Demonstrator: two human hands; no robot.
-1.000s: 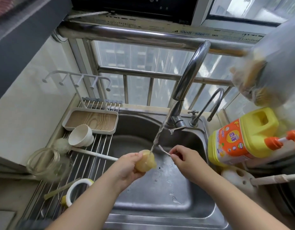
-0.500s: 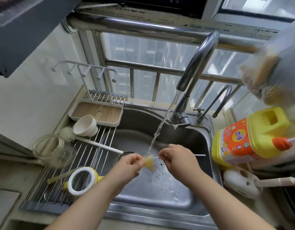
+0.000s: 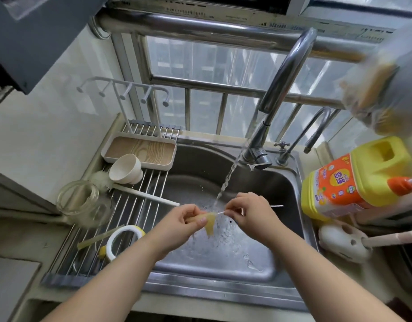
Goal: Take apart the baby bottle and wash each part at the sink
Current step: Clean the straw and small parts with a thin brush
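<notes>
Daylight is coming through the barred window behind the steel sink (image 3: pixel 291 182), and the tap (image 3: pixel 281 89) is running a thin stream down into the middle of the basin. We are holding the yellowish teat (image 3: pixel 209 223) right under that stream, over the centre of the basin: our left hand (image 3: pixel 181 220) is pinching it at its near side, fingers curled round it, while our right hand (image 3: pixel 251 211) is pinching a thin white stick (image 3: pixel 275 206), most likely a fine cleaning brush, whose tip is pointing into the teat.

We are judging the bottle to be already apart. On the wire rack (image 3: pixel 151 182) along the sink's left edge the clear bottle body (image 3: pixel 82 203) is lying on its side near the left rim, the white-and-yellow ring (image 3: pixel 123 240) is sitting toward the front corner, a cream cap (image 3: pixel 126 168) is resting mouth-up near the back beside a long bottle brush (image 3: pixel 140 194), and a pale straw-like piece (image 3: pixel 96 238) is lying next to the ring. Whether those parts are washed yet we cannot tell. The teat is what we are working on; rinsing and setting it down are still ahead.

It is looking soft, translucent and wet, folding under our grip.
</notes>
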